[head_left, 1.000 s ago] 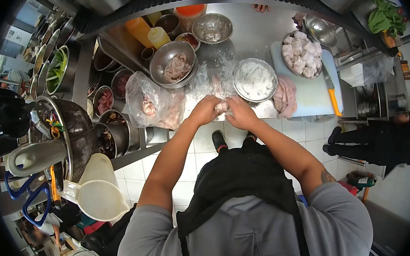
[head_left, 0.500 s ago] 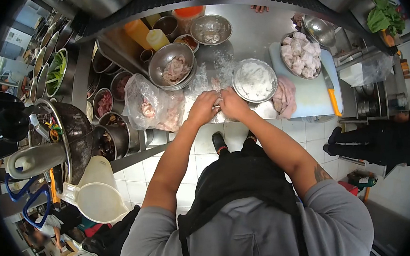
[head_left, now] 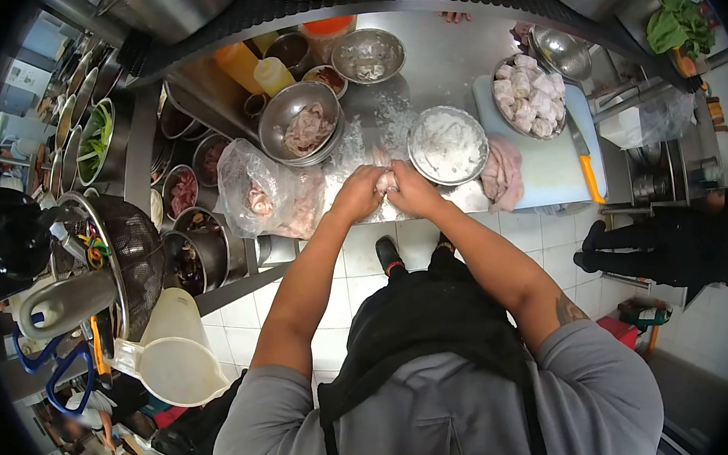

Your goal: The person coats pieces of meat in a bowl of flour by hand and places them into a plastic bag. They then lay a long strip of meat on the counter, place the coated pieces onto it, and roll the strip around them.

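Taking the white powder bowl (head_left: 448, 146) as the landmark, the steel counter (head_left: 446, 59) spreads beneath and beyond it, the cutting board (head_left: 548, 173) lies to its right with a bowl of coated pieces (head_left: 528, 97) and a knife (head_left: 589, 164) on it, and the plastic bag of meat (head_left: 255, 193) lies well to its left. A steel bowl of meat (head_left: 308, 129) sits left of it and a crumpled cloth (head_left: 502, 173) just beside its right side. Below and left of it, the left hand (head_left: 358, 193) and right hand (head_left: 414, 189) come together, pinching a small meat piece (head_left: 386, 180) between their fingers.
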The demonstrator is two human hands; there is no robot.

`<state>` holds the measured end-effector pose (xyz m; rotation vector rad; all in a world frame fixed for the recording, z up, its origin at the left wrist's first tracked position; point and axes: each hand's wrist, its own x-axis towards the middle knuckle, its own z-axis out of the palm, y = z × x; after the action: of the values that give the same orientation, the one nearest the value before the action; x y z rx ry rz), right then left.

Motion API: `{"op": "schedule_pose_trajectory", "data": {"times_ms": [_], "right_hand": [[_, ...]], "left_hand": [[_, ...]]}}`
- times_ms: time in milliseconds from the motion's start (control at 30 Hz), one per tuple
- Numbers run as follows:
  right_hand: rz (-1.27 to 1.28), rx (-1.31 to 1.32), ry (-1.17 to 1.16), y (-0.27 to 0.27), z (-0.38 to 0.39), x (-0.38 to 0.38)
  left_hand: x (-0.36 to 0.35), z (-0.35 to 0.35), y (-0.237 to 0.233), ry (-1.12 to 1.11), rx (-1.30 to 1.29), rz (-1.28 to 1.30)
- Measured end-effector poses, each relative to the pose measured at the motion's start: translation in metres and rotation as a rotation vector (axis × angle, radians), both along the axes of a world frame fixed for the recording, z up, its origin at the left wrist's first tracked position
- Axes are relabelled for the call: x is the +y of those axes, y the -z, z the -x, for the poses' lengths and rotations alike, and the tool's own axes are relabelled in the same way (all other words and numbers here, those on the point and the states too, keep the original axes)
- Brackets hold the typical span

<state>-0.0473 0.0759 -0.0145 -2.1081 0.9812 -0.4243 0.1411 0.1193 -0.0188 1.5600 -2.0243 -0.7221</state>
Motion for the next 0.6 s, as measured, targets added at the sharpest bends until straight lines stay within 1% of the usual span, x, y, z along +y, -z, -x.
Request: {"op": "schedule_pose_trajectory", "data": {"times_ms": [100, 133, 200, 233, 300, 333, 367, 433, 467, 567, 600], "right_hand": [[-0.024, 0.094, -0.040, -0.006, 0.015, 0.012], [0.088, 0.008, 0.031, -0.019, 0.019, 0.024], [0.191, -0.034, -0.001, -0.005, 0.019, 0.025], [0.244, -0.053, -0.015, -0.002, 0.020, 0.025], [0.178, -0.024, 0.059, 0.001, 0.014, 0.019], [0.145, -0.012, 0.095, 0.001, 0.007, 0.015], [0.150, -0.004, 0.120, 0.001, 0.001, 0.013], [0.160, 0.012, 0.171, 0.002, -0.010, 0.008], [0.116, 0.059, 0.190, 0.001, -0.013, 0.007], [0.059, -0.012, 0.307, 0.010, -0.021, 0.004], [-0.052, -0.040, 0.319, 0.004, -0.020, 0.003]], "left_hand": [[0.004, 0.004, -0.012, 0.036, -0.026, -0.157], [0.004, 0.007, -0.023, 0.023, -0.046, -0.206], [-0.001, 0.005, -0.028, 0.024, -0.058, -0.262], [-0.009, 0.001, -0.029, 0.031, -0.025, -0.311], [-0.022, -0.007, -0.033, 0.046, 0.040, -0.403], [-0.017, -0.012, -0.025, -0.043, 0.002, -0.146], [-0.014, -0.013, -0.020, -0.031, -0.028, -0.053], [-0.009, -0.006, -0.041, -0.004, -0.084, 0.135], [-0.007, 0.005, -0.050, 0.079, -0.115, 0.182], [-0.012, 0.015, 0.005, -0.050, -0.051, 0.162], [-0.010, 0.018, -0.008, -0.137, -0.030, 0.104]]}}
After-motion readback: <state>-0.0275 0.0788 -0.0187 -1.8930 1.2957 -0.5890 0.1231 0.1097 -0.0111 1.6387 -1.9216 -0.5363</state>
